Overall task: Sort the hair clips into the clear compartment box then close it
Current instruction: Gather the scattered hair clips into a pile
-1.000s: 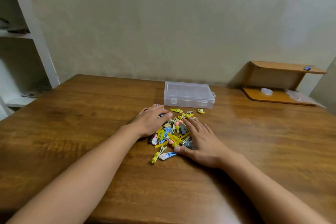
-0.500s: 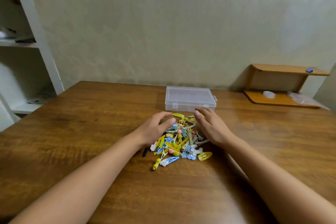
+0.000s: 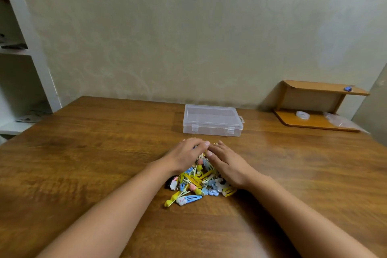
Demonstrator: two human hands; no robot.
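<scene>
A heap of small hair clips [image 3: 196, 182], yellow, blue, pink and white, lies on the wooden table [image 3: 83, 163]. My left hand [image 3: 186, 154] and my right hand [image 3: 225, 163] lie with straight fingers over the far end of the heap, their fingertips meeting. Both hands cup the clips from the two sides and hide those beneath them. The clear compartment box [image 3: 212, 120] stands just beyond my fingertips with its lid down and both front latches fastened. A blue clip with a white charm [image 3: 189, 199] lies at the near edge of the heap.
A small wooden shelf [image 3: 318, 107] stands at the table's back right, with a roll of tape [image 3: 303, 114] and a plastic bag on its lower board. A white shelving unit [image 3: 27, 65] rises at the left. A wall runs close behind the table.
Both hands have slid away from me over the heap and come together until their fingertips touch. The clips are pushed into a tighter pile. The box has not moved.
</scene>
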